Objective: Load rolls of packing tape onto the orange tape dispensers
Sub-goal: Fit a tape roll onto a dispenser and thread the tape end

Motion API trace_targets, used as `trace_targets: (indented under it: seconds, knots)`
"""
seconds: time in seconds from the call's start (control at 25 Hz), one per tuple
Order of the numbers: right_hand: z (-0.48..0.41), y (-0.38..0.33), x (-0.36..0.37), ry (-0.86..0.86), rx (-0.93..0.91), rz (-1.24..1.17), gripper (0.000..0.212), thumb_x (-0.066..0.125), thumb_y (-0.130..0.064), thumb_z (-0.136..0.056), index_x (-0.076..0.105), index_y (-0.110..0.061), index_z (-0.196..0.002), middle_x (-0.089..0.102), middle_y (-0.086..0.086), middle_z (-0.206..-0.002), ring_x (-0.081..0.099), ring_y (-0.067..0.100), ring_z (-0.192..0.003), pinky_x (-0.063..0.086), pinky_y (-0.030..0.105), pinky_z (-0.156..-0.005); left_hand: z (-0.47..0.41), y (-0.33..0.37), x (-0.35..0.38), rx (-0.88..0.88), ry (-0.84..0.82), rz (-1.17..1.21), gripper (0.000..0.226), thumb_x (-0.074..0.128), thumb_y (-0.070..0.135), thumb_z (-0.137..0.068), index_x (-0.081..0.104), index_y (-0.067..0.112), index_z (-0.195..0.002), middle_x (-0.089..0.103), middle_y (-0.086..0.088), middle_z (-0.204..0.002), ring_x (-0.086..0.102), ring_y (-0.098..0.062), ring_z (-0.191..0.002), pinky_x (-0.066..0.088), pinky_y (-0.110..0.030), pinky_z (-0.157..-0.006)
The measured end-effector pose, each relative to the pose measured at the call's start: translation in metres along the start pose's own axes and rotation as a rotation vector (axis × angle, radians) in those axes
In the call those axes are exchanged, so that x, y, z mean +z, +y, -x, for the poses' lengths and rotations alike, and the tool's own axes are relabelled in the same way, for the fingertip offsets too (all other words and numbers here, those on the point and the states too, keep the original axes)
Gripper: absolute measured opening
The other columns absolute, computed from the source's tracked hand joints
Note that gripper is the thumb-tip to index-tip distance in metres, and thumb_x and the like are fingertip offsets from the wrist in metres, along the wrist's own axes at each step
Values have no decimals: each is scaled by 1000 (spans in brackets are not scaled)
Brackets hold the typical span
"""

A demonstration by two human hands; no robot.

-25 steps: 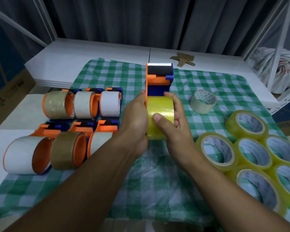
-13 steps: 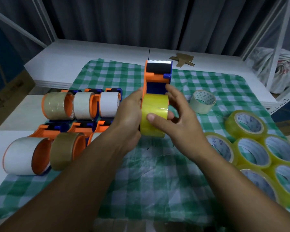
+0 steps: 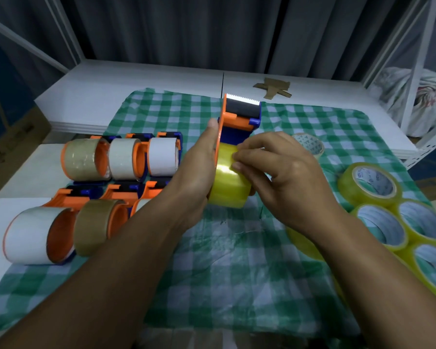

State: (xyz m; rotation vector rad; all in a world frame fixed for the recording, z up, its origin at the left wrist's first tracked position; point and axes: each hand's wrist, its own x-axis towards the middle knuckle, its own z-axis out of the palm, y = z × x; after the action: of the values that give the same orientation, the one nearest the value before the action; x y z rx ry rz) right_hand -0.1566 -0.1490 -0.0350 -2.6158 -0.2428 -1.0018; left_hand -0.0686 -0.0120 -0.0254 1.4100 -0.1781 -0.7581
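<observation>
An orange and blue tape dispenser (image 3: pixel 239 118) is held above the green checked cloth (image 3: pixel 237 260), its toothed blade pointing away from me. My left hand (image 3: pixel 199 170) grips its left side. A yellow tape roll (image 3: pixel 228 182) sits on the dispenser's hub. My right hand (image 3: pixel 282 177) rests on the roll's top, its fingertips pinching at the roll's surface. Several loose yellow rolls (image 3: pixel 378 222) lie flat at the right. Several loaded orange dispensers (image 3: pixel 121 159) lie in two rows at the left.
A single pale tape roll (image 3: pixel 310 144) lies behind my right hand. A cardboard scrap (image 3: pixel 275 88) rests on the white table (image 3: pixel 136 81) at the back. A white shelf frame (image 3: pixel 418 59) with a bag stands at the right. Dark curtains hang behind.
My right hand has shifted from the roll's front to its top, fingertips now picking at the tape surface. The dispenser with the roll stays gripped in my left hand.
</observation>
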Motion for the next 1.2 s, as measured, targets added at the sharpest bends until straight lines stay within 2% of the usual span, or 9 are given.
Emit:
trace_targets:
  seconds: [0.12, 0.2, 0.36, 0.48, 0.64, 0.8, 1.0, 1.08, 1.2]
  knots:
    - [1, -2, 2, -27, -56, 109, 12, 62, -10, -97, 70, -2, -99, 66, 12, -103, 60, 34, -91, 51, 51, -65, 2, 1, 0, 4, -15, -31, 73, 29, 66, -101, 70, 8, -120, 75, -13, -99, 73, -24, -85, 58, -35, -70]
    - [-1, -7, 3, -42, -30, 107, 14, 56, -11, -99, 65, -1, -95, 63, 13, -98, 56, 32, -86, 50, 50, -65, 3, -1, 2, 8, 27, -46, 66, 33, 58, -104, 70, 4, -117, 73, -16, -96, 71, -27, -85, 57, -38, -75]
    - [-5, -10, 1, -95, 57, 55, 19, 47, -19, -102, 57, -6, -92, 54, 7, -94, 40, 16, -84, 36, 29, -75, 4, -7, 5, 18, 129, -99, 45, 49, 42, -95, 66, 1, -105, 65, -19, -93, 63, -32, -84, 51, -48, -78]
    - [-5, -10, -5, -168, 124, 48, 23, 41, -25, -103, 53, -10, -91, 44, -1, -92, 36, 15, -81, 25, 24, -71, 9, -5, 9, 21, 117, -150, 40, 47, 32, -96, 67, -2, -103, 68, -25, -92, 65, -32, -78, 55, -53, -78]
    - [-8, -10, -17, -258, 245, -28, 21, 37, -30, -102, 45, -16, -90, 45, -1, -88, 37, 18, -76, 25, 25, -64, 14, -4, 15, 15, 123, -147, 35, 42, 25, -101, 60, 9, -76, 64, -5, -56, 62, -19, -51, 49, -35, -65]
    - [-10, -7, -24, -316, 360, -8, 14, 43, -21, -105, 46, -15, -93, 44, -3, -87, 37, 16, -75, 30, 8, -67, 15, -3, 18, -48, -1, -90, 41, 36, 31, -102, 62, -1, -98, 69, -18, -65, 66, -31, -52, 53, -41, -67]
    - [-12, -1, -25, -309, 409, 14, 15, 46, -22, -104, 54, -14, -95, 53, -2, -83, 46, 18, -73, 27, 32, -63, 12, -6, 17, -123, -47, -104, 46, 37, 33, -99, 64, -3, -111, 70, -24, -75, 65, -33, -61, 51, -41, -71]
    - [-12, 3, -28, -275, 428, -72, 16, 49, -20, -104, 60, -15, -94, 61, -2, -81, 49, 14, -69, 30, 33, -63, 14, -7, 15, -134, -20, -122, 36, 40, 31, -101, 62, 3, -106, 70, -23, -72, 65, -33, -61, 48, -44, -75]
    - [-10, 0, -33, -275, 444, -222, 22, 52, -26, -104, 70, -15, -99, 67, 0, -90, 55, 10, -79, 41, 34, -69, 15, -9, 14, -87, -13, -179, 31, 41, 30, -103, 61, 7, -105, 72, -22, -74, 67, -33, -63, 49, -47, -75]
